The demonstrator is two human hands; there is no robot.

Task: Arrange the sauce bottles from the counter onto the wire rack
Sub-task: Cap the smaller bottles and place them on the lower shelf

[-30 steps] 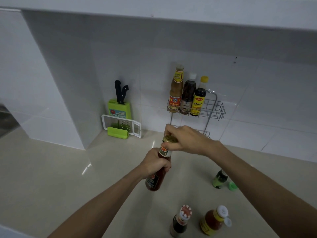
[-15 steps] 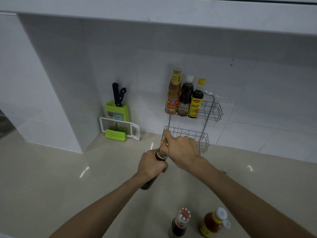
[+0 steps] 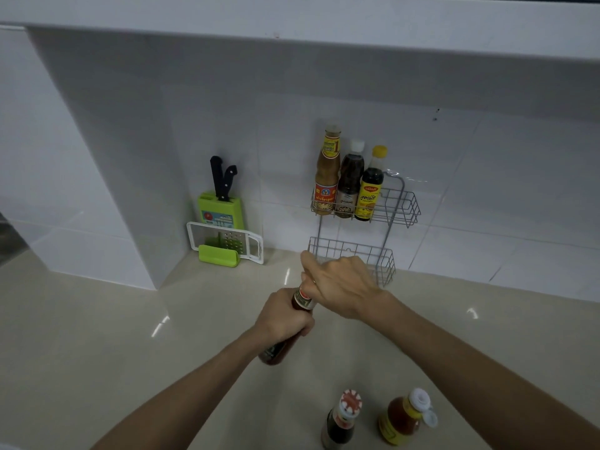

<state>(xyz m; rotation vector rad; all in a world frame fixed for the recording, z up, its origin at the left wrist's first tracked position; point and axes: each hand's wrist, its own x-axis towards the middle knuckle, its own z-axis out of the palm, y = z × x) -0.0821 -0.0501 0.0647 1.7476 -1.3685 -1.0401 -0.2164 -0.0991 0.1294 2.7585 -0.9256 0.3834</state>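
Observation:
A two-tier wire rack (image 3: 399, 206) hangs on the white tiled wall. Its top basket holds three bottles: a tall brown sauce bottle (image 3: 327, 177), a dark bottle with a white cap (image 3: 349, 183) and a yellow-capped dark bottle (image 3: 370, 190). The lower basket (image 3: 383, 264) shows nothing in it. My left hand (image 3: 285, 316) grips the body of a red sauce bottle (image 3: 303, 298), tilted over the counter. My right hand (image 3: 341, 284) is closed over that bottle's top, hiding the cap. Two more bottles stand near the front: a dark bottle with a red-white cap (image 3: 342, 420) and an orange sauce bottle (image 3: 406, 417).
A green knife block with black-handled knives (image 3: 222, 203) and a white-framed grater (image 3: 227, 243) lean in the corner to the left of the rack. The beige counter (image 3: 97, 336) stretches left. A white ledge (image 3: 292, 14) overhangs the wall above.
The red bottle and both hands have dropped lower in view and the bottle has tilted more. The view shifted up; the small green bottle at the right is out of sight behind my arm.

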